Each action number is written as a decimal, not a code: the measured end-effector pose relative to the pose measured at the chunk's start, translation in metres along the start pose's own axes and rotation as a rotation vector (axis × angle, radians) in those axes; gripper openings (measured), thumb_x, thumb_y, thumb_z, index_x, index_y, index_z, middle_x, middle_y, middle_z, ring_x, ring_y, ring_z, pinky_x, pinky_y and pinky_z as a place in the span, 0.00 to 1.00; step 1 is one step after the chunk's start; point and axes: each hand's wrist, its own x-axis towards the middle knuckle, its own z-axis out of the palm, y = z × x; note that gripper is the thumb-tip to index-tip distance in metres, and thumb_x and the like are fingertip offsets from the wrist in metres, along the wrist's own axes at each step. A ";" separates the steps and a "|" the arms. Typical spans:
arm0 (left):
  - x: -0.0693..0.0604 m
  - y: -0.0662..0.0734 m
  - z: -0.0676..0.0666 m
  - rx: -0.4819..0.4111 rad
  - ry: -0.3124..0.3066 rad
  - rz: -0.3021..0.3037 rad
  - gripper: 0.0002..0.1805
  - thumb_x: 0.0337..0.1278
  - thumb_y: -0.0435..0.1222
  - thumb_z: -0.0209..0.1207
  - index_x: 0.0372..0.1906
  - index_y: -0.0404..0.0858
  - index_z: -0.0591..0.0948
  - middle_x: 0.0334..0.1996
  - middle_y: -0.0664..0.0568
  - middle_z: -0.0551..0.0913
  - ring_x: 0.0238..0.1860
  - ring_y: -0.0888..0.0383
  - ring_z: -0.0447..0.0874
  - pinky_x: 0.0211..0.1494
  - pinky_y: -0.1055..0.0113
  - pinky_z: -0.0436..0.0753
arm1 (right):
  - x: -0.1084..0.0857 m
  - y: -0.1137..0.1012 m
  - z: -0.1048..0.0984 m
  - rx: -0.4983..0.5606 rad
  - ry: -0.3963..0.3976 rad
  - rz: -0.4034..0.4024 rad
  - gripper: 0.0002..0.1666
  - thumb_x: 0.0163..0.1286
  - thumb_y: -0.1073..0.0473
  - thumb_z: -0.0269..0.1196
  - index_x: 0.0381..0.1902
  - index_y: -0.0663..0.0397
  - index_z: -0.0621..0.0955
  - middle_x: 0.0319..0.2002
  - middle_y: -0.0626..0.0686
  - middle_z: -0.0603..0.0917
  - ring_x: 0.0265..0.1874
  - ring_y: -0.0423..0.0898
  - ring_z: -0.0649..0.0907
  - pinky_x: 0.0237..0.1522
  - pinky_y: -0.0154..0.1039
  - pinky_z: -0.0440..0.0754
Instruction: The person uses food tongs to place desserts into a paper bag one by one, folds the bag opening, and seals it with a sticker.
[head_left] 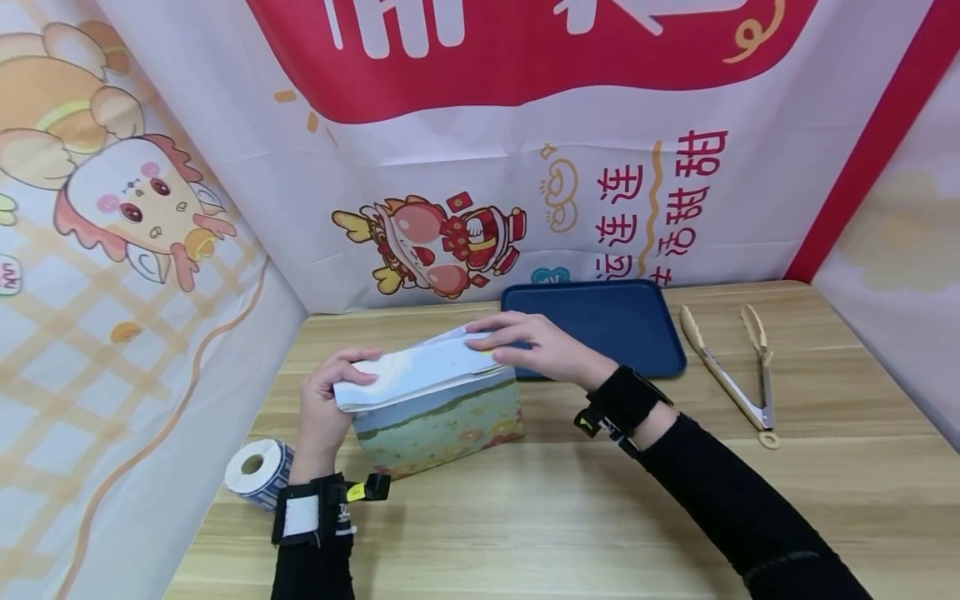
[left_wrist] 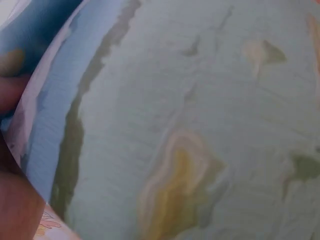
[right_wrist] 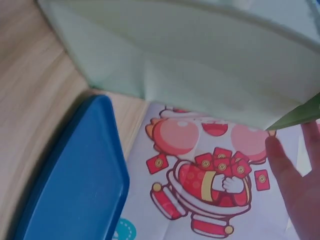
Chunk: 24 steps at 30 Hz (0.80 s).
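A paper bag with a painted flower-meadow print stands on the wooden table, its pale blue top folded over. At its left end my left hand grips the folded top, thumb lying over it. My right hand holds the right end of the fold, with fingers across the upper face. In the left wrist view the printed bag front fills most of the picture, with fingertips at the left edge. From the right wrist, the bag's plain pale side shows, with part of the right hand beside it.
Behind the bag lies a dark blue tray by the back cloth. Metal tongs with beige tips lie spread at the right. A roll of labels stands by the left forearm. Printed cloth walls bound the table.
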 end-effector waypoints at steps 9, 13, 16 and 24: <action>-0.006 -0.002 -0.011 0.111 -0.121 0.029 0.14 0.51 0.14 0.54 0.31 0.32 0.85 0.54 0.51 0.82 0.58 0.61 0.77 0.57 0.75 0.74 | 0.004 -0.007 0.005 -0.086 0.052 0.106 0.22 0.68 0.53 0.64 0.60 0.45 0.81 0.65 0.49 0.78 0.68 0.47 0.71 0.66 0.52 0.71; -0.012 -0.002 -0.019 0.120 -0.245 0.058 0.19 0.46 0.16 0.50 0.40 0.33 0.83 0.61 0.43 0.76 0.63 0.60 0.71 0.63 0.72 0.67 | 0.003 -0.012 0.004 -0.069 0.114 0.278 0.33 0.64 0.49 0.68 0.66 0.46 0.74 0.61 0.52 0.76 0.64 0.52 0.73 0.64 0.53 0.72; -0.014 -0.001 -0.023 0.107 -0.309 0.037 0.20 0.45 0.22 0.51 0.45 0.34 0.82 0.64 0.43 0.72 0.66 0.59 0.66 0.65 0.68 0.61 | 0.001 -0.013 0.002 0.019 0.132 0.443 0.40 0.62 0.45 0.69 0.69 0.44 0.69 0.53 0.53 0.74 0.54 0.52 0.73 0.55 0.47 0.74; -0.013 0.002 -0.018 0.157 -0.249 0.010 0.09 0.59 0.23 0.56 0.42 0.32 0.83 0.60 0.43 0.75 0.62 0.63 0.69 0.64 0.72 0.63 | 0.000 -0.010 0.004 0.134 0.135 0.557 0.41 0.63 0.40 0.66 0.71 0.43 0.68 0.51 0.53 0.75 0.51 0.50 0.72 0.51 0.42 0.72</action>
